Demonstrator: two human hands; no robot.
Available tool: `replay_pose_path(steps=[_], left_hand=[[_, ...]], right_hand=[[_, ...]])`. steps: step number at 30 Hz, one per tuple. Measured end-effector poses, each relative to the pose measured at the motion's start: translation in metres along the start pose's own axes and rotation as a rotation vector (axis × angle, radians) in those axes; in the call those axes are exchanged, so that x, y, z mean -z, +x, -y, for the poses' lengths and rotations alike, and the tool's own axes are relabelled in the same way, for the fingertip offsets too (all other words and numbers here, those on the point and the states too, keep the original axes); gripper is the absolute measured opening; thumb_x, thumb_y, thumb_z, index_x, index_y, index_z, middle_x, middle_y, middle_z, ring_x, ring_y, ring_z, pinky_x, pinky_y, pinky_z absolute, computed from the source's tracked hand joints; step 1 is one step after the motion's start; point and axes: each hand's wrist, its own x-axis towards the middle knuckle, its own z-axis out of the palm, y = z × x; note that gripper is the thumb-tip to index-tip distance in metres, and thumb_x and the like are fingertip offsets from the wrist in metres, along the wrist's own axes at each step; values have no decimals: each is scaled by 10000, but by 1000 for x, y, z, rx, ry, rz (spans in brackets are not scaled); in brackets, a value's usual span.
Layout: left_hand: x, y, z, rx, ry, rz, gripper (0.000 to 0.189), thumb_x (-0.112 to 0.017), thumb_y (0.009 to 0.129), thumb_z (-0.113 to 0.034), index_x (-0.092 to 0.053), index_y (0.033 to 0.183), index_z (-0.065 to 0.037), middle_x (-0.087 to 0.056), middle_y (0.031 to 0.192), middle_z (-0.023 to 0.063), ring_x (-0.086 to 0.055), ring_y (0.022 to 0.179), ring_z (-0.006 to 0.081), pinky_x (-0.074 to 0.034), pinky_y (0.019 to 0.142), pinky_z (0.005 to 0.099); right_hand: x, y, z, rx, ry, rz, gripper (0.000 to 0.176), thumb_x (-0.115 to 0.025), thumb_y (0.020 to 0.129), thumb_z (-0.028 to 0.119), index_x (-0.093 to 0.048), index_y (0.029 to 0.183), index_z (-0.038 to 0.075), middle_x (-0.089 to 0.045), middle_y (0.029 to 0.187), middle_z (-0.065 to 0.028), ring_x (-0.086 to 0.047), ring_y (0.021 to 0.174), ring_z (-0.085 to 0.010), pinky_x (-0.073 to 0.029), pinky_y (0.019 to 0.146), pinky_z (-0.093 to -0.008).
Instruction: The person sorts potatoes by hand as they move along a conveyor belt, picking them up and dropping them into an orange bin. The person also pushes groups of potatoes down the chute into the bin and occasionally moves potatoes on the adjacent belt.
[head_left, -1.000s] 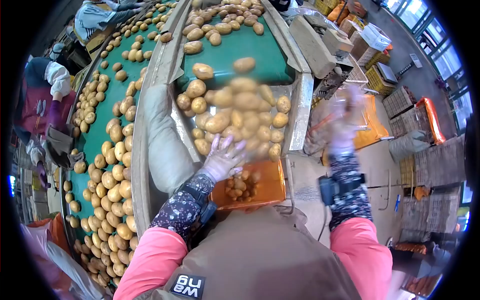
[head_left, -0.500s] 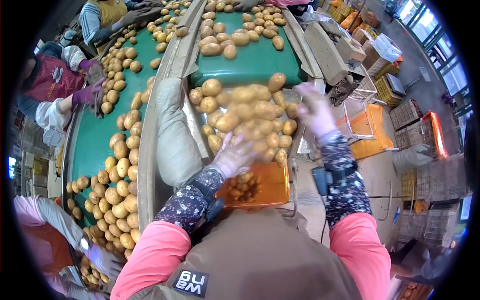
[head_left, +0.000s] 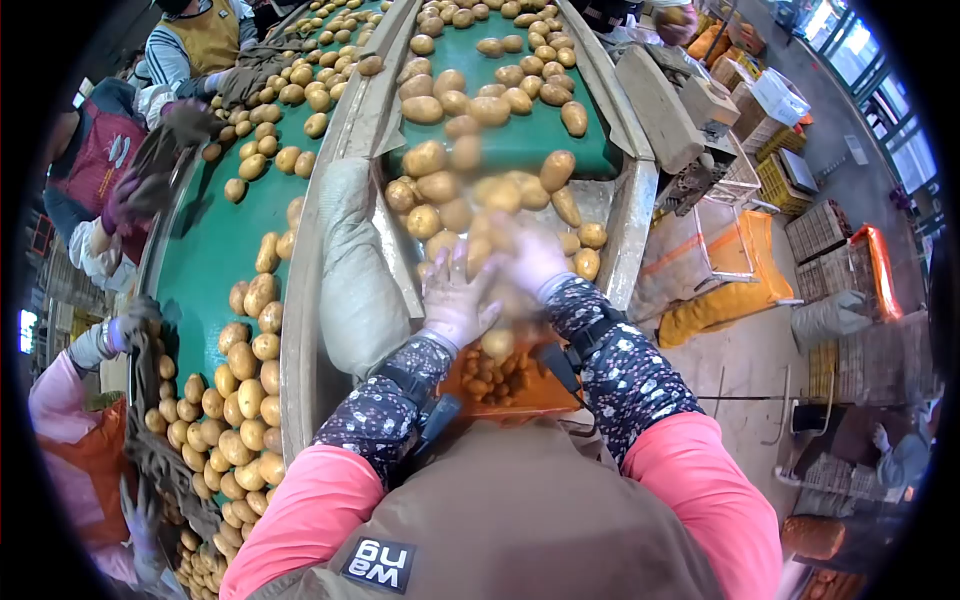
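Observation:
My left hand [head_left: 458, 295] is open, fingers apart, at the lower left of a pile of potatoes [head_left: 423, 221] in a metal chute [head_left: 620, 240]. On the pile's right side is my right hand [head_left: 532, 255], its fingers smeared by motion and partly lost among blurred potatoes, so its grip cannot be made out. Below both hands an orange bag or liner [head_left: 545, 394] holds several potatoes, and one blurred potato [head_left: 497, 345] is at its mouth. Above the chute, more potatoes lie on a green conveyor belt [head_left: 550, 150].
A grey padded roll [head_left: 358, 270] lies along the chute's left wall. Left of it runs another green belt [head_left: 200, 290] loaded with potatoes, with gloved co-workers beside it. To the right are a white metal frame [head_left: 725, 235], an orange sheet [head_left: 745, 280] and stacked crates [head_left: 815, 235].
My right hand has swung left and inward from the chute's right edge onto the potatoes. The pile has thinned on the right. My left hand has shifted slightly.

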Motion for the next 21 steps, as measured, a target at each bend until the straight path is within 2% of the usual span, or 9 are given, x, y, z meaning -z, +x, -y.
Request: replay_pose_path(steps=[2,5,8,11,13,14,17,18,21], left_hand=[[-3,0,2,-121,8,11,636,-666,790,-482,-521,1385,-312,-366,1466,207,-319,1365,462,-296,1098,577],[-10,-8,11,-418,47,-21,556,-639,820,-463,-551,1348,-313,-422,1427,133,-333,1354,445,-287,1100,595],[-18,-19,20,-658,-27,117,506,-610,854,-453,-571,1333,-297,-399,1487,40,-279,1410,419,-227,1132,617],[-29,-20,20,-749,36,152,494,-610,852,-456,-585,1317,-291,-379,1513,33,-255,1439,379,-200,1145,618],[-25,-16,16,-719,15,191,494,-640,837,-422,-591,1308,-279,-386,1509,29,-281,1430,347,-185,1155,612],[-22,-12,13,-700,10,208,498,-648,832,-411,-591,1308,-274,-391,1506,28,-289,1427,341,-183,1157,610],[-18,-7,12,-657,-34,228,516,-670,818,-380,-589,1313,-259,-417,1488,29,-313,1416,311,-185,1162,600],[-17,-6,12,-645,-54,228,523,-677,813,-370,-587,1315,-253,-427,1481,30,-322,1412,299,-187,1163,596],[-15,-7,14,-628,-77,216,521,-684,807,-358,-593,1308,-245,-450,1463,40,-335,1408,280,-195,1164,590]], right_hand=[[13,-8,-2,-19,330,-67,605,-703,780,152,-515,1356,144,-561,1306,-193,-518,1254,-341,-411,1065,-407],[14,-14,-4,49,480,-308,582,-695,763,99,-537,1322,92,-557,1309,-180,-493,1287,-305,-382,1095,-369],[37,-26,-11,102,375,-545,567,-612,767,-16,-518,1318,74,-555,1279,-130,-505,1251,-275,-388,1086,-368],[103,-39,-36,156,316,-794,588,-544,733,-67,-530,1304,74,-547,1261,-131,-528,1197,-297,-401,1071,-399],[168,-51,-77,291,-165,-1073,518,-584,752,-54,-557,1251,83,-558,1218,-95,-529,1168,-249,-416,1043,-389],[205,-57,-104,372,-112,-1201,450,-629,762,-9,-578,1201,78,-580,1182,-101,-538,1153,-272,-438,1007,-398],[313,-105,-147,-3,-838,-1410,542,-664,806,139,-503,1321,95,-499,1311,-159,-449,1270,-316,-365,1071,-447],[336,-119,-114,-144,-1047,-1349,593,-667,810,169,-477,1369,114,-472,1354,-173,-420,1305,-322,-345,1090,-461],[343,-119,-137,-789,-1123,-959,735,-660,803,255,-383,1471,124,-530,1352,-206,-304,1411,-353,-296,1126,-485]])
